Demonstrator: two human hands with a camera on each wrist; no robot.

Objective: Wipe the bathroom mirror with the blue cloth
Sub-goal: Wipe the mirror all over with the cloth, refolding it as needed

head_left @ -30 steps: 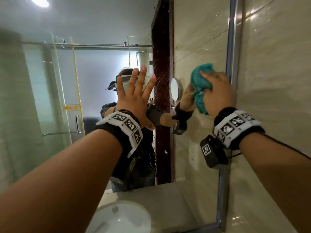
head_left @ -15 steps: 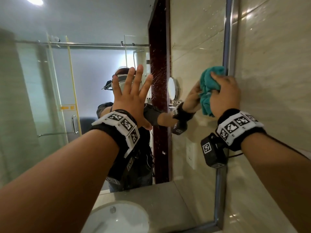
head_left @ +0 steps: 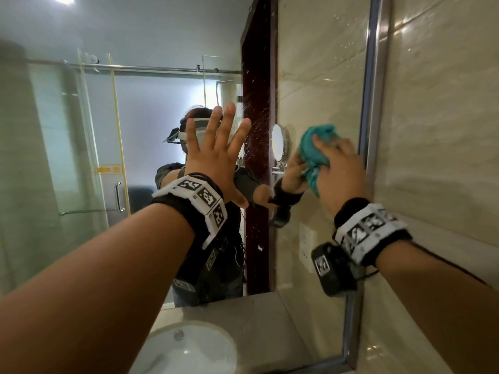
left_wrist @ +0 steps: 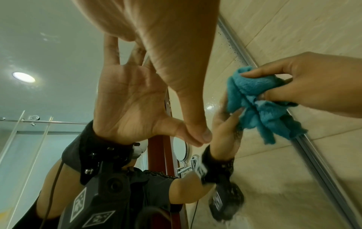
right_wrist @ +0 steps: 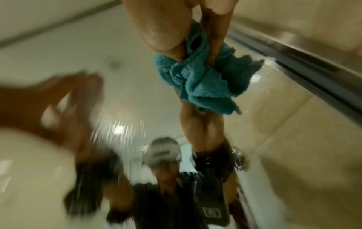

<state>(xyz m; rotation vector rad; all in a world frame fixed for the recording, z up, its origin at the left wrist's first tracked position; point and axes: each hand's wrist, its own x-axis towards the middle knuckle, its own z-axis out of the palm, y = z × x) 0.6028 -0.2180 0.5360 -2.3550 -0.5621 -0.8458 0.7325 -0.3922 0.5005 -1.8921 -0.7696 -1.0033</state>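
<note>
Your right hand (head_left: 339,168) holds the bunched blue cloth (head_left: 314,149) against the mirror (head_left: 318,76), and it has slid down, away from the mirror's metal edge (head_left: 374,76). Your left hand (head_left: 216,157) stays flat, fingers wide. Spots above the cloth still need wiping.

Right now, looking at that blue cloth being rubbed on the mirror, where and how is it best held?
Probably as the right hand holds it now: the bunched middle of the blue cloth, grip coming from the room side, fingers curled round the wad. The cloth is crumpled, soft and thick there, so pressure spreads onto the mirror. The ragged loose ends hanging below would give little to press with.
</note>
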